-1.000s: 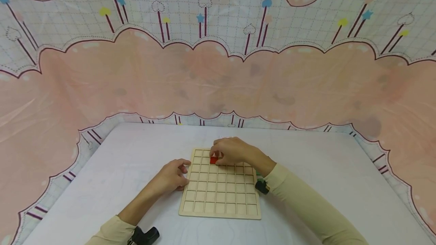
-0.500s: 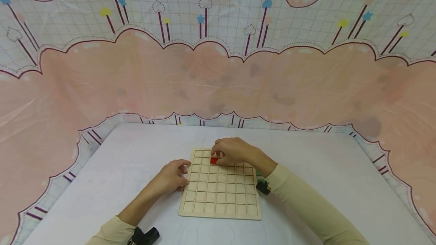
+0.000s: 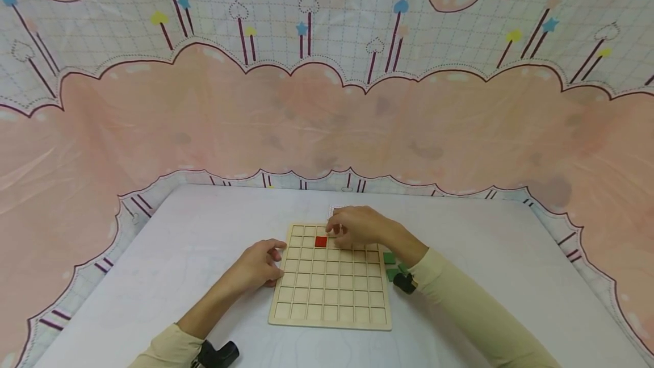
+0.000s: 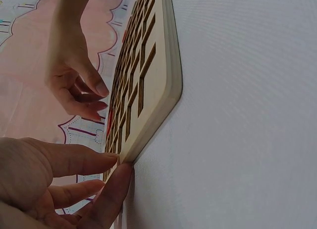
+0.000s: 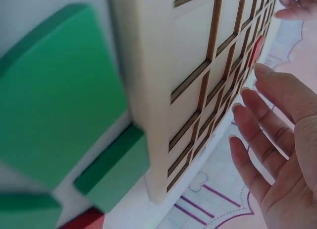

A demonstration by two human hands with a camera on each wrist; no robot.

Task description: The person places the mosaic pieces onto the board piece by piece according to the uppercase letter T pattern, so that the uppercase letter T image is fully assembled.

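A pale wooden grid board (image 3: pixel 324 309) lies flat on the white table. One red square tile (image 3: pixel 321 241) sits in a cell of its second row from the far edge, third column from the left. My left hand (image 3: pixel 254 264) rests at the board's left side, thumb and forefinger touching its edge (image 4: pixel 148 132) at separate spots. Just right of the red tile, my right hand (image 3: pixel 360 226) hovers above the board with loosely bent fingers. In the right wrist view those fingers (image 5: pixel 257 125) are apart from the tile, with nothing between them.
Several green tiles (image 3: pixel 389 258) lie on the table beside the board's right edge, partly behind the right wrist camera (image 3: pixel 405 283). Part of another red tile (image 5: pixel 84 220) shows among them. A small whitish printed piece (image 3: pixel 333 209) lies beyond the board, mostly hidden by the right hand.
My right hand has let go of the red tile and drawn slightly to the right, uncovering the tile and more of the green tiles. The left hand has stayed put.
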